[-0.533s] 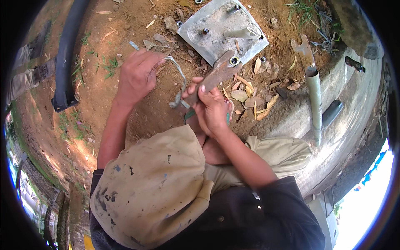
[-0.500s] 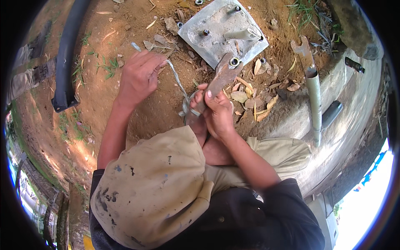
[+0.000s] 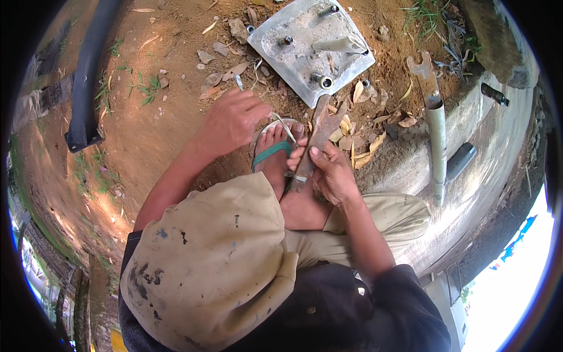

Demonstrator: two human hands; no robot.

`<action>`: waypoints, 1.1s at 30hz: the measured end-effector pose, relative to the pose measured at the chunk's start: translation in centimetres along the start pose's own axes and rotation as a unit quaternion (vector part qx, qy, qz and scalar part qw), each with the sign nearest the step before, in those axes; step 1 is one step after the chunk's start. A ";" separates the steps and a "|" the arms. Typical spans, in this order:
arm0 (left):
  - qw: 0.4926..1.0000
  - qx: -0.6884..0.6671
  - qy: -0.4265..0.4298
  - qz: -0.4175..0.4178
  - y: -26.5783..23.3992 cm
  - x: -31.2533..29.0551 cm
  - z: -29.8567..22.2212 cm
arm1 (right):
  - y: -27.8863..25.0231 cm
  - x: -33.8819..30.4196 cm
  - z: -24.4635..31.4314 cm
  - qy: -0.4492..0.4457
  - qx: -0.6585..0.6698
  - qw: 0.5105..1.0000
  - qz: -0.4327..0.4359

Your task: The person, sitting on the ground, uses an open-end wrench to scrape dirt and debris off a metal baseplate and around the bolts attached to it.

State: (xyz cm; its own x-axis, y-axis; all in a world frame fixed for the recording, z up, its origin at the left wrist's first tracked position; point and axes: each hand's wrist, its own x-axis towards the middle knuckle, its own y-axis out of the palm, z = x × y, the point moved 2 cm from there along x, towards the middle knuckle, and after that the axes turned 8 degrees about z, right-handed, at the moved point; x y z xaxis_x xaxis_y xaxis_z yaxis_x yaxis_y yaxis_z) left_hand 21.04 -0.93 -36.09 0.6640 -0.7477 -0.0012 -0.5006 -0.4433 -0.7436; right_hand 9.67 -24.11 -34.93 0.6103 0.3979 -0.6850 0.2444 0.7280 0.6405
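At the far left, a black pipe (image 3: 88,100) with a flanged end is seen on the bare earth (image 3: 176,111). Beside it, the left hand (image 3: 234,121) is held palm down, its grip closed on a pale strip (image 3: 284,127), which is stretched across to the handle of a rusty open-ended wrench (image 3: 315,144); a light band is wrapped round that handle. Below the strip, a foot in a green-strapped sandal (image 3: 271,151) is planted. The wrench is held tilted, fork upward, in front of the foot, by the right hand (image 3: 335,176), whose grip is wrapped round the handle. Its fork overlaps the near corner of a square concrete slab (image 3: 293,64) in view; whether the two touch cannot be told. Upright bolts (image 3: 287,40) are set in the slab. Further right, dry leaves (image 3: 370,152) are scattered, and a second forked wrench (image 3: 426,76) is fitted into a grey pipe (image 3: 438,149), beside a dark cylinder (image 3: 460,161).
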 end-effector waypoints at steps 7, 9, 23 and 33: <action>0.997 0.033 -0.039 -0.063 -4.6 0.0 2.1 | 5.9 5.1 -3.1 -0.025 0.117 0.993 -0.015; 0.996 0.036 -0.051 -0.066 -4.8 -0.4 2.5 | 6.7 6.0 -3.5 -0.052 0.137 0.989 0.000; 0.985 0.099 -0.102 -0.103 -9.2 -0.3 3.2 | 11.2 11.5 -1.3 -0.200 0.295 0.934 0.010; 0.983 0.121 -0.083 -0.114 -9.8 0.1 3.4 | 9.9 9.7 -0.9 -0.169 0.233 0.958 0.011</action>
State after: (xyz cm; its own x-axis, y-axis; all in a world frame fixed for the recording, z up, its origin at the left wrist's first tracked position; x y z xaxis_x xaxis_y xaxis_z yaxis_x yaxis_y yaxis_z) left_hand 27.93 5.04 -31.07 0.8349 -0.5429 0.0904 -0.1947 -0.4450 -0.8741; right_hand 17.36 -12.55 -35.54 0.8084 0.1497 -0.5693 0.4909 0.3624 0.7923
